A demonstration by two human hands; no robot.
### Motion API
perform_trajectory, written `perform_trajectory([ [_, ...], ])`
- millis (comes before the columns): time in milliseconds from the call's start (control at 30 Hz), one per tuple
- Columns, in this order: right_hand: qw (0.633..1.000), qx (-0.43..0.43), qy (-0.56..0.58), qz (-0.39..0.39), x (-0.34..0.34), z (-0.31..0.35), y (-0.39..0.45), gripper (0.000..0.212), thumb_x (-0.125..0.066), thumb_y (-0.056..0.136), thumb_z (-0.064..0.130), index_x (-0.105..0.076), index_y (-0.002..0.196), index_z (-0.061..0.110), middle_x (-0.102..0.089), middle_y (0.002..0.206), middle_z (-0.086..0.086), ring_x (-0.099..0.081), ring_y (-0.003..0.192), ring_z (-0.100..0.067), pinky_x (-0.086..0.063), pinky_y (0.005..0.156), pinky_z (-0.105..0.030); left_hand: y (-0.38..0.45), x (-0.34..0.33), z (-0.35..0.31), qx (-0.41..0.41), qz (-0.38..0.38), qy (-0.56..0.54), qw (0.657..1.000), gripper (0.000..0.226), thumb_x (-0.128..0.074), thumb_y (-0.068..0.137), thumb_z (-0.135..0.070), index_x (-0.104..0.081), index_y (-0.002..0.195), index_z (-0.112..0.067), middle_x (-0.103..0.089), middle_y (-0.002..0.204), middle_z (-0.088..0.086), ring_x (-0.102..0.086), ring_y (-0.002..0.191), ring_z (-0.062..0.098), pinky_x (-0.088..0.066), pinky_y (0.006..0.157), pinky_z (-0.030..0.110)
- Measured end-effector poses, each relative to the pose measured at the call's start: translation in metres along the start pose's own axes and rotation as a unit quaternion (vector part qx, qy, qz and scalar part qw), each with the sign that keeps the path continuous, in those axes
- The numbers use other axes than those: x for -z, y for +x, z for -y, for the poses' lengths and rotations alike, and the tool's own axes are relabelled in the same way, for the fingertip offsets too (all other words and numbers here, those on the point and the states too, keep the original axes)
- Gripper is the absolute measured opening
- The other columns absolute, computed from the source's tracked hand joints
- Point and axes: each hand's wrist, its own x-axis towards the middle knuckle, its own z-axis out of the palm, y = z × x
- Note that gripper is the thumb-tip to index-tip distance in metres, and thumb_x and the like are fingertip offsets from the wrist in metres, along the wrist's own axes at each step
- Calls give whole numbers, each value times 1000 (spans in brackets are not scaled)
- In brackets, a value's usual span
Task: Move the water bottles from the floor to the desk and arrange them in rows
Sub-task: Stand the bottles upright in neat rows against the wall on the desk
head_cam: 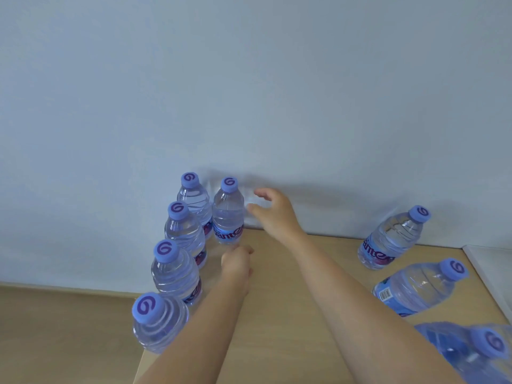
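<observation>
Several clear water bottles with blue caps stand on the wooden desk. A column of them runs along the desk's left edge from the wall toward me. One more bottle stands by the wall, just right of that column. My right hand hovers right of this bottle, thumb and fingers spread, a small gap from it. My left hand is low in front of the bottle's base with loosely curled fingers and holds nothing. Three other bottles stand grouped at the right.
A plain pale wall rises directly behind the desk. A white flat object lies along the desk's right edge. Left of the desk's edge a lower brown surface shows. Bare desktop lies between the two bottle groups.
</observation>
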Motion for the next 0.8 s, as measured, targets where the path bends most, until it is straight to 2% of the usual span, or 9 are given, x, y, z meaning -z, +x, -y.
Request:
perform_trajectory([
  [67, 998, -3, -12, -59, 26, -4, -4, 31, -64, 83, 12, -61, 113, 6, -60, 120, -8, -53, 112, -19, -32, 83, -13, -10, -4, 10, -44, 16, 94, 994, 52, -52, 86, -2, -42, 137, -5, -48, 131, 9, -48, 113, 25, -40, 98, 39],
  [167, 977, -12, -20, -210, 74, -12, -13, 29, -63, 81, 7, -62, 110, 2, -58, 117, -14, -53, 112, -27, -33, 89, -19, -24, -15, 21, -92, 50, 187, 977, 53, -52, 87, -1, -39, 139, -3, -45, 139, 11, -46, 121, 26, -38, 96, 30],
  [267, 915, -59, -42, -397, 118, -28, -27, 41, -63, 77, 7, -56, 117, 0, -51, 124, -19, -44, 120, -32, -28, 102, -32, -36, -25, 29, -124, 90, 247, 957, 53, -53, 88, -2, -38, 138, -2, -44, 140, 15, -44, 126, 24, -34, 92, 24],
  [367, 866, -132, 10, -482, 139, -47, -41, 57, -64, 76, 8, -43, 129, 2, -39, 134, -19, -34, 125, -35, -27, 107, -37, -47, -33, 34, -156, 123, 318, 927, 55, -53, 87, -6, -37, 140, -4, -43, 142, 13, -42, 130, 23, -34, 101, 28],
  [467, 852, -159, 37, -497, 147, -60, -45, 72, -65, 79, 9, -28, 141, 6, -27, 144, -15, -27, 130, -32, -29, 106, -37, -54, -35, 35, -179, 140, 369, 901, 56, -54, 86, -10, -37, 140, -6, -44, 142, 10, -42, 129, 22, -35, 103, 31],
  [567, 857, -210, 49, -468, 157, -70, -39, 83, -67, 80, 15, -17, 145, 4, -20, 151, -16, -20, 139, -32, -23, 114, -41, -59, -33, 32, -196, 144, 393, 887, 56, -55, 86, -11, -38, 139, -6, -44, 141, 10, -42, 129, 22, -36, 105, 32],
  [700, 863, -272, 45, -422, 162, -86, -30, 77, -71, 76, 19, -29, 138, 2, -37, 141, -17, -37, 131, -34, -33, 108, -45, -59, -25, 24, -205, 142, 395, 884, 55, -54, 88, -10, -37, 140, -7, -43, 141, 8, -44, 127, 22, -36, 103, 30],
  [800, 866, -286, 16, -410, 160, -95, -29, 77, -74, 74, 22, -31, 136, 8, -39, 137, -16, -40, 125, -37, -38, 102, -46, -58, -19, 19, -204, 139, 384, 890, 55, -53, 88, -9, -36, 140, -7, -42, 142, 7, -44, 126, 21, -35, 98, 26],
])
